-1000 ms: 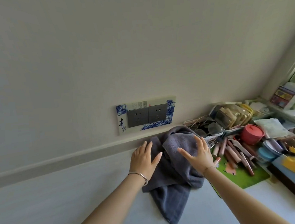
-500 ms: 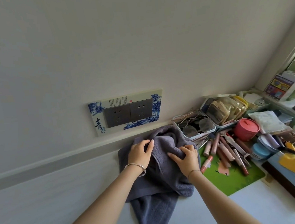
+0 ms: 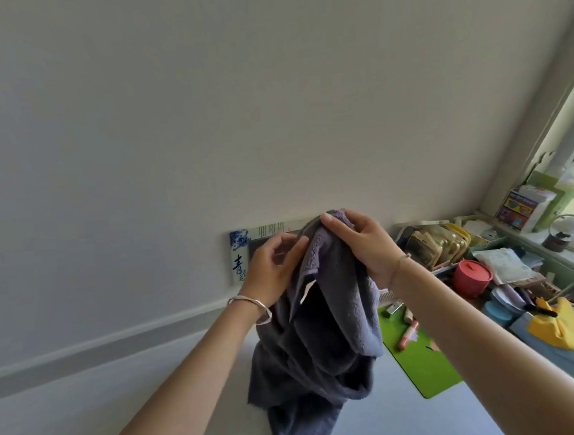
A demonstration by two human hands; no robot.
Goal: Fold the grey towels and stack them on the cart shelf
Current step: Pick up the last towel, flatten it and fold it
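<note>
Hanging from both hands, a dark grey terry towel (image 3: 322, 334) droops in loose, bunched folds in front of the pale wall. The right hand (image 3: 366, 245) has its fingers curled over the towel's topmost corner and grips it firmly. The left hand (image 3: 272, 270) sits just beside it, a little lower, with its fingers bent and pinching the towel's hemmed side edge. A thin silver bangle (image 3: 251, 302) circles the left wrist. The towel's lower end drops between the forearms and runs out of view, so I cannot tell whether it touches the smooth white counter (image 3: 157, 416) below. Behind the left hand, partly hidden by it, a blue-and-white patterned socket plate (image 3: 240, 255) is fixed to the wall. To the right of the right forearm a bright green flat mat (image 3: 424, 368) lies on the counter with a small pink tube (image 3: 408, 336) on it. Beyond the right wrist stands a round red lidded pot (image 3: 472, 276) among crowded clutter, and farther right a crumpled yellow cloth (image 3: 562, 329) lies on a pale blue box, well apart from the towel.
</note>
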